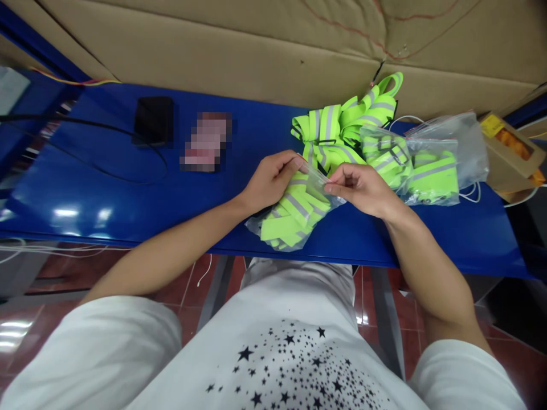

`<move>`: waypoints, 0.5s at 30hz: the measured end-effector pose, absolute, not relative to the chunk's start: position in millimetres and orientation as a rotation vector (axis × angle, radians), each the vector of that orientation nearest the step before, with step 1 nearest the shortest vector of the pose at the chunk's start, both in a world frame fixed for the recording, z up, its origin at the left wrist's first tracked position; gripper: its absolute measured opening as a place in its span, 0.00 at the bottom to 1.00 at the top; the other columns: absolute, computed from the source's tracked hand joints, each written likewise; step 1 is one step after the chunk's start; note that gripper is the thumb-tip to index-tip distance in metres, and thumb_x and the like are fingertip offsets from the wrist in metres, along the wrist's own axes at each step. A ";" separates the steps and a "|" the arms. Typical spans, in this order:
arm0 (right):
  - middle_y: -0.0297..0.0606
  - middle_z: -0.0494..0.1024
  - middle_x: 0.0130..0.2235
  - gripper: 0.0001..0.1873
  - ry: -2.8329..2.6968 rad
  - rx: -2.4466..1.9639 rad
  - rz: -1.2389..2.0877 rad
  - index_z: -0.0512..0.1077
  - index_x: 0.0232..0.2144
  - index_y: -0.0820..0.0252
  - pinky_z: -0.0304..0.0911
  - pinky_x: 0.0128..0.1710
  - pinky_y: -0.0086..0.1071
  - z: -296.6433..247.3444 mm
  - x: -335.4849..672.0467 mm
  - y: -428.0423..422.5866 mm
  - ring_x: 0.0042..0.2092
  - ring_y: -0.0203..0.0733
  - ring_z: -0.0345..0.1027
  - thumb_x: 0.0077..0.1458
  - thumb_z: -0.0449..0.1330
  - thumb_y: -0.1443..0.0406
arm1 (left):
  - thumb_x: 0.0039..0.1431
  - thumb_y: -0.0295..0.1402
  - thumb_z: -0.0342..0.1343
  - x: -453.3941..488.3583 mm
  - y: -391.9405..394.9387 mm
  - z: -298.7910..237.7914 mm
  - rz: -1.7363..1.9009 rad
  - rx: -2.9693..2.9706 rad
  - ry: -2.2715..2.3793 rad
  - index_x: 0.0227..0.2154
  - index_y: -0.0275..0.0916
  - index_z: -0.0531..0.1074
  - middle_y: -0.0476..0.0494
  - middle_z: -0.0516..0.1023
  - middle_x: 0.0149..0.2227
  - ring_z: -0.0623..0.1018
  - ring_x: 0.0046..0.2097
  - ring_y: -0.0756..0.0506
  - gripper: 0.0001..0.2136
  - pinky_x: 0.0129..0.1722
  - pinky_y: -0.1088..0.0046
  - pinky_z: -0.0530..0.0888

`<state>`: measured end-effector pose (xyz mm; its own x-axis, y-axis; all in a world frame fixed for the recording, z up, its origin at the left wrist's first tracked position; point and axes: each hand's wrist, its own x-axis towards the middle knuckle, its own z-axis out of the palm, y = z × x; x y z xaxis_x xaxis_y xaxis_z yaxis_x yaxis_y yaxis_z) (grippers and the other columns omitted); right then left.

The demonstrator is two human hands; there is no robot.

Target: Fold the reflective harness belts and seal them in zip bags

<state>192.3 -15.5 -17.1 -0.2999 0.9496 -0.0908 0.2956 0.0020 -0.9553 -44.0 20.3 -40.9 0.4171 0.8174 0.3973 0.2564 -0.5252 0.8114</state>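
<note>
Near the front edge of the blue table lies a clear zip bag (pixel 318 183) with a folded neon yellow-green reflective strap (pixel 294 213) inside. My left hand (pixel 273 177) pinches the left end of the bag's top edge. At the other end of that edge, the thumb and fingers of my right hand (pixel 361 187) are closed on the plastic. Just behind my hands is a heap of loose reflective straps (pixel 342 128) with grey stripes and black buckles. Two filled zip bags (pixel 433 176) rest to the right of my right hand.
On the blue table (pixel 106 193), a black box-shaped object (pixel 152 119) with a cable and a pixelated item (pixel 207 141) lie at the left. A cardboard box (pixel 510 151) with orange contents stands at the far right, beside clear plastic bags (pixel 465 139). A tan padded panel (pixel 239 54) runs behind.
</note>
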 end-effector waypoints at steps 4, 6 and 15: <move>0.30 0.70 0.24 0.25 -1.685 -1.292 1.277 0.71 0.27 0.58 0.52 0.26 0.31 -17.7 191.4 -16.5 0.26 0.33 0.58 0.45 0.76 0.48 | 0.74 0.48 0.47 -44.2 18.2 -40.8 1.092 2.060 0.920 0.35 0.39 0.77 0.43 0.82 0.37 0.79 0.39 0.46 0.22 0.42 0.70 0.72; 0.30 0.71 0.26 0.24 -1.704 -1.260 1.276 0.72 0.29 0.58 0.54 0.27 0.31 -17.1 189.9 -17.1 0.27 0.34 0.60 0.46 0.76 0.48 | 0.75 0.47 0.47 -44.3 15.9 -39.2 1.108 2.069 0.913 0.36 0.39 0.77 0.43 0.82 0.37 0.79 0.40 0.46 0.20 0.43 0.70 0.72; 0.28 0.64 0.24 0.24 -1.728 -1.182 1.189 0.70 0.29 0.56 0.50 0.26 0.33 -18.1 176.5 -21.7 0.26 0.34 0.53 0.52 0.71 0.44 | 0.75 0.43 0.47 -41.0 7.9 -38.1 1.072 2.091 0.860 0.38 0.39 0.76 0.45 0.80 0.36 0.77 0.38 0.48 0.17 0.39 0.72 0.70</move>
<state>176.5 -21.7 -18.1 -0.3224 0.9448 0.0579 0.2831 0.1546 -0.9465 -41.0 7.9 -38.1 0.4561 0.7735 0.4402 0.2624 -0.5895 0.7640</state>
